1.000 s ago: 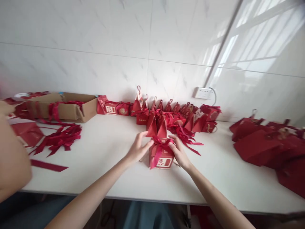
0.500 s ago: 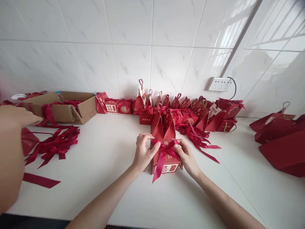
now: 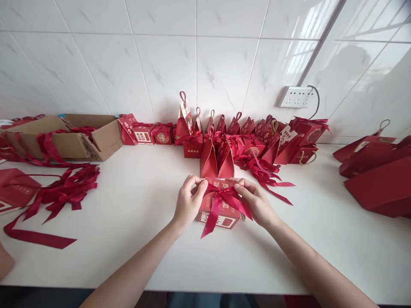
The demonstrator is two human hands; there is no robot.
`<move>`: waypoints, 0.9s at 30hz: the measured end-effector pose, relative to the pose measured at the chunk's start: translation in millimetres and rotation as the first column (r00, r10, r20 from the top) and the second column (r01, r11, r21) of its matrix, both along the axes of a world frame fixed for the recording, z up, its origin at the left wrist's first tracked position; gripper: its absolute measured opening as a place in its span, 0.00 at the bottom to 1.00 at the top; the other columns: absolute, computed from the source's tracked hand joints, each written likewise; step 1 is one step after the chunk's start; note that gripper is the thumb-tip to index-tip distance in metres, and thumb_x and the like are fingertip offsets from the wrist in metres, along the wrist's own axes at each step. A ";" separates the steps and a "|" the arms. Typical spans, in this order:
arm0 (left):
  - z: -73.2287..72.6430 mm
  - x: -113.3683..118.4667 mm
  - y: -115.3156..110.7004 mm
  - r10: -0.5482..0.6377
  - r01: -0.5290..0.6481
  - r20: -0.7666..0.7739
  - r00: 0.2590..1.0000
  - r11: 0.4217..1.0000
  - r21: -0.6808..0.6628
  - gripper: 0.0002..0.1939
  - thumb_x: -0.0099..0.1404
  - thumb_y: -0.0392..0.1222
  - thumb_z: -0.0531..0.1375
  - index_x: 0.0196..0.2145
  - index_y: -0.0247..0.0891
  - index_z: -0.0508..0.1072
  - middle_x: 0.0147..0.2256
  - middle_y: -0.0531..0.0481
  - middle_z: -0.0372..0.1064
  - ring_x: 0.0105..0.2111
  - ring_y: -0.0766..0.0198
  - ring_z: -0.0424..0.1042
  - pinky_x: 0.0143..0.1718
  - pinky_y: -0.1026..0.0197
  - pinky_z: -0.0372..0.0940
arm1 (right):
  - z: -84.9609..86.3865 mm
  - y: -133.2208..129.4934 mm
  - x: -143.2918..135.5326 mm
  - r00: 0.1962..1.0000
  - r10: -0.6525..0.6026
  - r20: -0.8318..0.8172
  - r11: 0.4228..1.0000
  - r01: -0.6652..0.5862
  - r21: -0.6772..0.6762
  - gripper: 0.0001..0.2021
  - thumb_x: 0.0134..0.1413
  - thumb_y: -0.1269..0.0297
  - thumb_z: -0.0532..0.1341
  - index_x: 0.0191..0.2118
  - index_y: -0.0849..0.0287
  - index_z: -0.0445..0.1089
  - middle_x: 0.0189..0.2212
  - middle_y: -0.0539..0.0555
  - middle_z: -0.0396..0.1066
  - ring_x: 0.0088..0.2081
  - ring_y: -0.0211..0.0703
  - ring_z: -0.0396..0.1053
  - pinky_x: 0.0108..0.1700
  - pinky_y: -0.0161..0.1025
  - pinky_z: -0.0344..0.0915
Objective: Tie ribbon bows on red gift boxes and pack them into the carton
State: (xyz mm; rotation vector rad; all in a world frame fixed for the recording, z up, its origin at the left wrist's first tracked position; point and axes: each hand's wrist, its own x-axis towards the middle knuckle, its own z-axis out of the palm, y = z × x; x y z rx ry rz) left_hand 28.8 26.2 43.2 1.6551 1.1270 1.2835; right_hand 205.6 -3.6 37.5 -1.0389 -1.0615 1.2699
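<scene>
A red gift box (image 3: 208, 209) with white and gold print sits on the white table in front of me. Across its top lies a dark red ribbon (image 3: 221, 197) tied in a bow, one tail hanging over the front. My left hand (image 3: 190, 199) pinches the bow's left loop between thumb and fingers. On the other side, my right hand (image 3: 253, 200) pinches the right loop at the box's top edge. Just behind stand two peaked red boxes (image 3: 209, 160), close to the fingertips.
Along the tiled wall runs a row of red gift boxes (image 3: 143, 134). Loose ribbons lie in a left pile (image 3: 72, 184) and a right pile (image 3: 261, 171). A cardboard box (image 3: 105, 137) holds more ribbon. Red bags (image 3: 379, 184) stand at the right. Part of another person's arm (image 3: 4, 262) shows far left.
The other person's arm at the left has mostly withdrawn, uncovering a red box and ribbon. My view has tilted down slightly. Both my hands stay on the bow, its loops drawn a little wider.
</scene>
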 end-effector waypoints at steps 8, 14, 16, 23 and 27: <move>-4.0 3.1 1.7 0.046 -0.045 0.034 0.998 0.999 -0.011 0.13 0.62 0.43 0.54 0.21 0.39 0.57 0.23 0.55 0.57 0.25 0.68 0.61 0.27 0.68 0.61 | 6.6 1.5 4.9 0.994 0.017 0.104 0.996 -0.008 -0.085 0.19 0.44 0.49 0.66 0.22 0.59 0.61 0.29 0.51 0.69 0.26 0.37 0.67 0.27 0.34 0.64; -10.3 4.4 1.5 0.050 -0.047 0.049 0.998 0.997 -0.068 0.14 0.61 0.44 0.54 0.21 0.40 0.56 0.22 0.56 0.54 0.24 0.69 0.58 0.25 0.67 0.58 | 10.6 0.7 8.1 0.996 0.085 0.030 0.991 -0.081 -0.105 0.20 0.42 0.52 0.67 0.21 0.59 0.58 0.21 0.46 0.63 0.22 0.31 0.61 0.25 0.31 0.59; -12.5 5.5 0.7 0.064 -0.060 0.059 0.996 0.996 -0.067 0.14 0.62 0.44 0.53 0.21 0.40 0.55 0.22 0.56 0.53 0.24 0.68 0.58 0.26 0.67 0.57 | 8.5 1.7 8.3 0.994 0.105 -0.003 0.989 -0.105 -0.101 0.20 0.43 0.52 0.67 0.21 0.59 0.58 0.21 0.46 0.63 0.21 0.31 0.61 0.24 0.31 0.59; -17.2 10.2 -0.6 0.080 -0.080 0.091 0.993 0.997 -0.003 0.14 0.63 0.45 0.51 0.22 0.40 0.53 0.25 0.56 0.53 0.25 0.68 0.57 0.27 0.66 0.58 | 2.7 6.5 7.7 0.995 0.080 -0.057 0.995 -0.083 -0.056 0.20 0.43 0.54 0.67 0.20 0.58 0.55 0.22 0.45 0.65 0.21 0.32 0.61 0.24 0.32 0.59; -19.4 4.4 1.1 0.059 -0.074 0.097 0.993 0.984 0.160 0.14 0.64 0.46 0.52 0.23 0.41 0.55 0.27 0.54 0.56 0.28 0.66 0.62 0.31 0.63 0.62 | 1.8 -1.2 6.0 0.987 -0.053 0.151 0.987 0.028 0.161 0.18 0.50 0.53 0.63 0.22 0.58 0.58 0.41 0.55 0.71 0.38 0.44 0.70 0.39 0.41 0.66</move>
